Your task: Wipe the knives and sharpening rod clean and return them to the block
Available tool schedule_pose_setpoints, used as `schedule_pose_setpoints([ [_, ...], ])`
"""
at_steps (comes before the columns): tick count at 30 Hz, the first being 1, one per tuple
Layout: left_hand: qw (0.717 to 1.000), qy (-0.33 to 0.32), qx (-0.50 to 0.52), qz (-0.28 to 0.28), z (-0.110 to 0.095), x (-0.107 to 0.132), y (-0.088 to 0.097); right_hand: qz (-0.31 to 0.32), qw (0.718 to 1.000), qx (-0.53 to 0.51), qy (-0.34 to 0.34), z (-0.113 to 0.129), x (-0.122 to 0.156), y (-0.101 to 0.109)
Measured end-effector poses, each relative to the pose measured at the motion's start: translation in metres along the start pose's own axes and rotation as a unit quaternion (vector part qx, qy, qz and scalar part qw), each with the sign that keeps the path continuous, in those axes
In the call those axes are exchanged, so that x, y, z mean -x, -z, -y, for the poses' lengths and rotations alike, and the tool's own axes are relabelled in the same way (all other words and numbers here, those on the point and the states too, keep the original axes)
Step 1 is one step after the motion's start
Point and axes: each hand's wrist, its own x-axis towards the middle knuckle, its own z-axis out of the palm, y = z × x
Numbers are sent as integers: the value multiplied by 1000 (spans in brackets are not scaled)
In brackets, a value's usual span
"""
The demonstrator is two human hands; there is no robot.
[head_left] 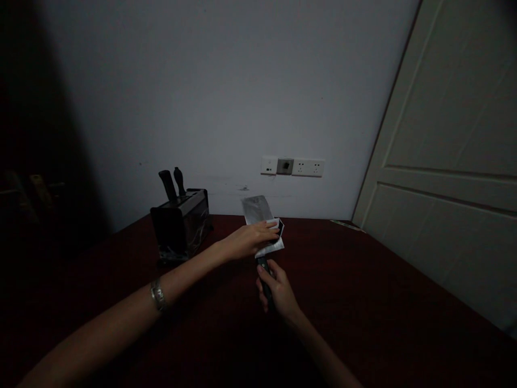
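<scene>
My right hand (278, 288) is closed around the black handle (264, 275) of a cleaver. Its broad, greyish blade (257, 207) points away from me toward the wall. Across the blade lies my left hand (258, 236), fingers bent over a thin white-edged piece with a dark middle (278, 230); whether it is cloth or paper I cannot tell. White material also shows below those fingers, near the handle. Part of the blade is hidden by the left hand.
A dark knife block (181, 226) with two black handles standing up from it is on the left of the dark red table (343, 291). Wall sockets (308, 167) are behind. A thin flat strip (346, 224) lies at the far right edge, near a pale door (444, 161).
</scene>
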Motion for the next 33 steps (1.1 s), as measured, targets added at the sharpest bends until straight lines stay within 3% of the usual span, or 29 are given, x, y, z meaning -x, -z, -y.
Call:
schedule_pose_setpoints([
  [3, 998, -3, -10, -59, 20, 8, 1, -11, 999, -33, -11, 2, -2, 2],
  [5, 991, 16, -4, -129, 31, 17, -1, -26, 999, -43, -10, 4, -3, 3],
  [8, 961, 127, 11, -247, 43, 34, -12, -38, 998, -52, 1, 6, -3, 5],
  [10, 938, 210, 29, -275, 47, 47, -26, -35, 997, -65, 8, 7, -3, 5],
  [13, 941, 265, 71, -196, 46, 66, -50, -26, 995, -93, 12, 7, -4, 6],
  [18, 955, 243, 159, 64, 29, 89, -69, -16, 993, -118, 19, 10, -5, 5],
  [20, 947, 241, 179, 112, 23, 92, -67, -18, 993, -118, 15, 13, -5, 4],
  [23, 937, 261, 196, 123, 22, 90, -58, -25, 992, -126, 2, 18, -6, 1],
  [25, 936, 280, 194, 86, 25, 86, -53, -23, 990, -140, -3, 22, -7, -1],
  [29, 941, 307, 128, -67, 33, 72, -35, -32, 986, -163, -21, 34, -8, -3],
  [33, 944, 268, 68, -180, 29, 55, -4, -67, 974, -205, -73, 50, -6, -3],
])
